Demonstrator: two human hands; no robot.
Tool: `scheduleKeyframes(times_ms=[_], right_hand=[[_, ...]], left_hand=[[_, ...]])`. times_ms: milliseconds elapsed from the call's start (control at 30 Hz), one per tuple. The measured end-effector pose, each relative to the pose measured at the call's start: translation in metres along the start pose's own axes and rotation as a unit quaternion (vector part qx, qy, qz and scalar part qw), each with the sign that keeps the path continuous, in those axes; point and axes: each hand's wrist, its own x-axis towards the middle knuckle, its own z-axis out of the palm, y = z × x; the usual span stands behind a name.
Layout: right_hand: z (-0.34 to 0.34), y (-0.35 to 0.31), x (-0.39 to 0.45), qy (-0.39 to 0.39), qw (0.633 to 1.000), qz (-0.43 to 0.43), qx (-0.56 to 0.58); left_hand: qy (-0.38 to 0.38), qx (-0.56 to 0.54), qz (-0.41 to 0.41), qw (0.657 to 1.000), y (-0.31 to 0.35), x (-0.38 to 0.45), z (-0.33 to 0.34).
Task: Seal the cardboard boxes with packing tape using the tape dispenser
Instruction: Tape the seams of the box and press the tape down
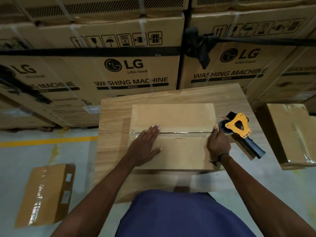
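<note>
A cardboard box (pixel 172 115) lies on a wood-grain table (pixel 111 120) in front of me, with clear tape running along its centre seam. My left hand (pixel 146 144) presses flat on the left part of the seam, fingers straight. At the right end of the seam, my right hand (pixel 218 142) presses on the box's edge, fingers bent down over it. The tape dispenser (pixel 239 128), yellow with a dark handle, lies on the table just right of the box, held by neither hand.
A taped box (pixel 46 194) lies on the grey floor at the left, near a yellow floor line (pixel 49 141). Another taped box (pixel 290 134) stands at the right. Large washing machine cartons (pixel 95 69) are stacked close behind the table.
</note>
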Motion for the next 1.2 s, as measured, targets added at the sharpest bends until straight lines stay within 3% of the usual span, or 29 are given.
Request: scheduleKeyframes(times_ms=[200, 400, 567, 767, 1033, 1200], right_hand=[[0.004, -0.001, -0.001, -0.003, 1.0, 0.003, -0.003], [-0.003, 0.002, 0.002, -0.03, 0.999, 0.014, 0.027], [-0.011, 0.015, 0.003, -0.061, 0.996, 0.016, 0.063], [-0.019, 0.018, -0.063, -0.002, 0.999, 0.049, -0.016], [-0.014, 0.016, -0.018, -0.02, 1.0, 0.004, -0.023], [-0.023, 0.001, -0.036, -0.035, 0.998, 0.044, 0.017]], left_hand=[[0.043, 0.003, -0.119, 0.992, -0.023, -0.035, 0.002], [0.104, -0.098, -0.253, 0.957, -0.001, -0.022, 0.01], [0.113, -0.1, -0.266, 0.952, -0.002, -0.02, 0.015], [0.126, -0.084, -0.28, 0.948, 0.01, -0.029, 0.016], [0.154, -0.091, -0.319, 0.931, 0.033, -0.044, 0.029], [0.09, -0.026, -0.335, 0.938, 0.015, -0.019, 0.018]])
